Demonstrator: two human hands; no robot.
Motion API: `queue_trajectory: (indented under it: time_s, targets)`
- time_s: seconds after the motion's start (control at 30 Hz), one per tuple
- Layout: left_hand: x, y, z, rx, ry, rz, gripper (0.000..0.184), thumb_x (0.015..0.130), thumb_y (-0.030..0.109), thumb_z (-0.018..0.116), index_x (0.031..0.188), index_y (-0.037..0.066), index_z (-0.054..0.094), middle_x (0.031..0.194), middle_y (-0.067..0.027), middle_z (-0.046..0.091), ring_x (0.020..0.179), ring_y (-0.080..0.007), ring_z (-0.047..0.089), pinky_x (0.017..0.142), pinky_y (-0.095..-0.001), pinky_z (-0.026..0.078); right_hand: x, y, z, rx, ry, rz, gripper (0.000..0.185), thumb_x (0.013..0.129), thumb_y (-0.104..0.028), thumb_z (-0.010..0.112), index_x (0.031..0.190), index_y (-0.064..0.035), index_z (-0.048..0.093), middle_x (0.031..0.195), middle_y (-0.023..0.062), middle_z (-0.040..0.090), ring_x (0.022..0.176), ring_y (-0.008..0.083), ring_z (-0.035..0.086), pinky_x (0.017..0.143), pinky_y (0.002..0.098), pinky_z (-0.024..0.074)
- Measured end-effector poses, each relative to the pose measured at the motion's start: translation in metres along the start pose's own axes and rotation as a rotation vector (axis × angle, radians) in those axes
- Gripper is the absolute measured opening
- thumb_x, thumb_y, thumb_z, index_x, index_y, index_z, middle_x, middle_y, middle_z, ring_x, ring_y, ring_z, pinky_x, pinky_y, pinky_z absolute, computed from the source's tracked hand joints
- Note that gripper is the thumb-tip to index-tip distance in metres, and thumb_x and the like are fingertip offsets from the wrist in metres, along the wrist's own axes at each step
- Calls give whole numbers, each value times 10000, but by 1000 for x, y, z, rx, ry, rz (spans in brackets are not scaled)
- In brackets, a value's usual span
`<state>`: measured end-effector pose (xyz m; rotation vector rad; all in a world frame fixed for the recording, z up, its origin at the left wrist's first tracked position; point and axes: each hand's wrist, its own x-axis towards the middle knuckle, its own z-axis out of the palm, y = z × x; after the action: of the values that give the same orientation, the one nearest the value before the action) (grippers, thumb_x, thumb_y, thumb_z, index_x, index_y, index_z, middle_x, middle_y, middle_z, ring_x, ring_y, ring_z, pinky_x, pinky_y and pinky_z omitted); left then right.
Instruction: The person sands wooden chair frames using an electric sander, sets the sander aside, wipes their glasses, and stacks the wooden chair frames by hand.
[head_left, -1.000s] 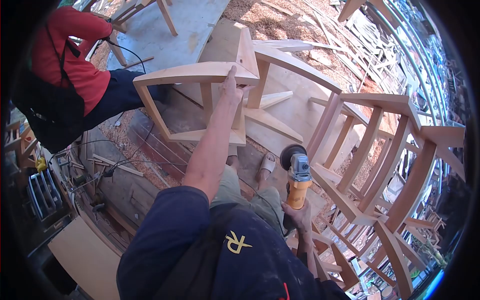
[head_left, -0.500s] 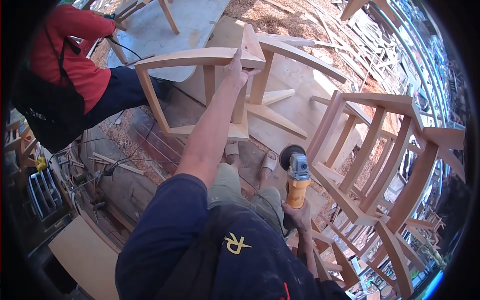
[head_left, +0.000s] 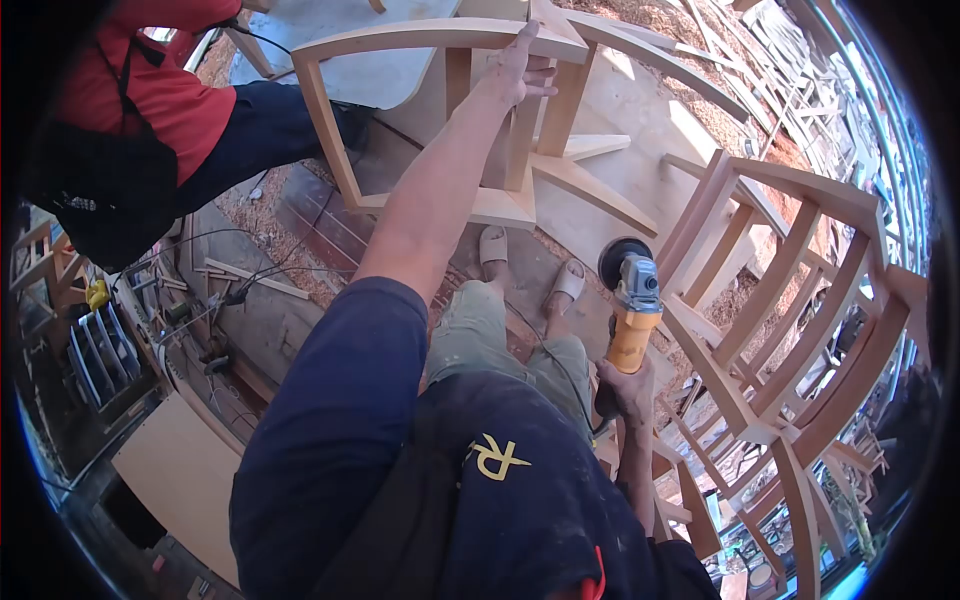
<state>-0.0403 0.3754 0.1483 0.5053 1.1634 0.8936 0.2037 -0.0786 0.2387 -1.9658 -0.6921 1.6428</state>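
our left hand pinches the wooden frame by its corner, twelve o'clock, likely steadying it; our right hand, four o'clock, wraps the grinder, disc end outward, likely for safety.

The wooden frame looks matt (the grinder head, metallic).

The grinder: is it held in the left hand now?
No, the right hand is wrapped around the grinder, while the left hand is on the wooden frame.
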Motion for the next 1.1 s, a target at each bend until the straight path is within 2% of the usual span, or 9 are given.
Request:
queue_trajectory:
  time_s: [0.1,0.13,0.27,0.37,0.47,0.63,0.77,1.03,1.1]
  targets:
    - [10,3,-4,48,-6,-37,867,823,661,766,1415,73,526,1307,-253,569,1182,-397,611,923,-604,589,22,-10,10,17,-35,89,358,795,-153,821,1057,15,645,865,71,714,760,147,697,716,301,567]
    - [8,4,-3,-8,38,9,758,881,656,734,1404,139,549,1149,-151,666,1017,-342,668,847,-682,542,34,-7,16,86,-62,71,315,812,-134,807,1032,19,644,843,85,719,729,152,704,689,299,577]
    - [34,0,-19,91,-98,131,712,910,674,688,1381,149,586,1173,-125,674,1031,-324,670,811,-542,564,97,13,60,419,-63,94,280,831,-135,795,1011,28,656,856,96,724,716,167,700,670,306,578]
    - [39,8,-24,210,-103,120,726,920,668,681,1409,142,575,1193,-121,684,1027,-310,680,794,-500,571,148,15,98,554,3,105,272,835,-147,794,999,27,664,852,98,722,701,176,695,647,313,580]
    - [60,-2,-32,293,-108,265,790,929,709,630,1395,73,585,1195,-140,697,1015,-288,693,781,-438,581,196,37,128,608,79,128,288,828,-171,805,998,20,672,842,93,716,682,173,685,629,322,581]
    - [61,3,-43,353,-136,267,823,895,698,675,1397,53,578,1209,-154,690,1038,-292,687,819,-437,581,264,58,164,673,160,191,374,817,-210,827,1064,-9,632,904,114,703,731,205,702,631,399,650]
    - [68,11,-47,385,-163,221,852,868,689,710,1399,37,573,1221,-164,684,1056,-295,683,849,-437,582,299,68,185,701,197,157,369,817,-208,820,1064,-22,620,855,90,675,746,208,701,626,420,652]
    - [75,64,-56,555,-347,-133,915,814,671,780,1402,5,562,1243,-186,673,1092,-302,674,909,-435,582,308,52,197,785,138,193,376,813,-226,831,1049,-48,598,849,86,644,742,214,690,699,469,665]
    - [63,68,-81,723,-202,-38,965,771,676,812,1416,12,540,1288,-203,638,1141,-317,656,946,-445,576,311,50,196,793,152,214,389,806,-238,842,1044,-51,597,846,83,638,737,215,688,710,471,666]
